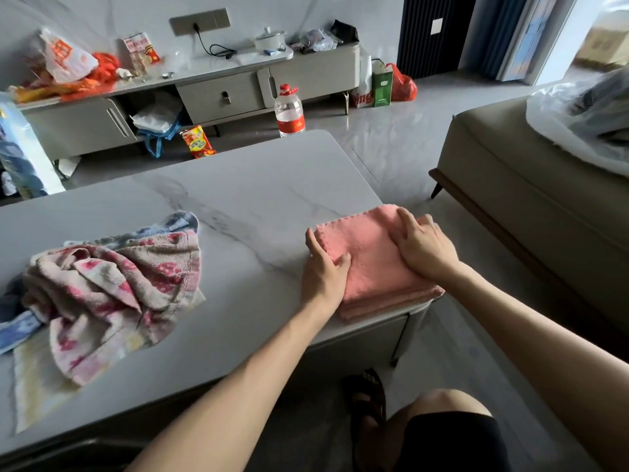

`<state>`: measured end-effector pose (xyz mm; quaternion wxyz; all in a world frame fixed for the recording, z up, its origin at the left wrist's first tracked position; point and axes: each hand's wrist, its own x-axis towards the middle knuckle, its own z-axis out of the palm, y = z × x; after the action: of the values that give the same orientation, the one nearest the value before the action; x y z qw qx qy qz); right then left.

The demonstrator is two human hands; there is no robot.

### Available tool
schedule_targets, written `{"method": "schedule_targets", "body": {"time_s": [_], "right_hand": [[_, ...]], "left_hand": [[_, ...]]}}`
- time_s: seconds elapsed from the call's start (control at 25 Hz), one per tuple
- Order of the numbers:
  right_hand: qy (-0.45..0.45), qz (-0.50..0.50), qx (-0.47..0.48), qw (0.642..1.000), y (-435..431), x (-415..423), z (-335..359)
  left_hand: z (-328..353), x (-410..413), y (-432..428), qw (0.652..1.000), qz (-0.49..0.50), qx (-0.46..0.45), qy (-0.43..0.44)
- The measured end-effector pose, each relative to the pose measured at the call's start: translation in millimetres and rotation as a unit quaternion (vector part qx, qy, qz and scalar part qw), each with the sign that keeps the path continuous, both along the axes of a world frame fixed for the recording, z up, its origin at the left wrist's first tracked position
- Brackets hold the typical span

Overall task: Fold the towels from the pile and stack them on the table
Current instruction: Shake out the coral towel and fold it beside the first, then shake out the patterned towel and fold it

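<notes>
Pressing: my right hand [422, 247], fingers flat, on pink towel [371, 270]
left hand [323, 267]: fingers straight, towel's left edge

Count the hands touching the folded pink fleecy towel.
2: left hand at the left edge of the folded pink fleecy towel; right hand flat on top. None hidden.

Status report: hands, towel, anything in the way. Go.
Left hand open against left edge of pink towel, right hand flat on top. Towel folded, at right corner of table. Unfolded pile lies left, apart. Nothing blocking.
</notes>
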<state>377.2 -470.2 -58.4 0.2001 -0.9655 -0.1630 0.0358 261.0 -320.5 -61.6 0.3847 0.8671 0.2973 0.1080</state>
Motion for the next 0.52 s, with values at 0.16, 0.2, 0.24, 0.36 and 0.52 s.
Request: {"method": "schedule_targets", "body": {"time_s": [0.16,0.2,0.24,0.36,0.52], "right_hand": [[-0.141,0.092,-0.021,0.986,15.7,-6.8,1.9],[-0.135,0.114,-0.037,0.984,18.7,-8.4,-4.8],[-0.121,0.126,-0.055,0.983,20.7,-9.4,-12.6],[-0.084,0.123,-0.076,0.986,21.0,-7.2,-28.6],[-0.068,0.117,-0.093,0.986,25.2,-9.0,-22.7]], "left_hand": [[-4.5,6.0,10.6,0.946,-0.091,0.306,-0.054],[-8.1,7.8,12.4,0.939,-0.144,0.311,-0.027],[-15.7,7.9,14.1,0.938,-0.186,0.293,0.014],[-35.9,7.6,16.0,0.945,-0.212,0.234,0.080],[-26.6,6.9,20.8,0.940,-0.230,0.226,0.109]]}}
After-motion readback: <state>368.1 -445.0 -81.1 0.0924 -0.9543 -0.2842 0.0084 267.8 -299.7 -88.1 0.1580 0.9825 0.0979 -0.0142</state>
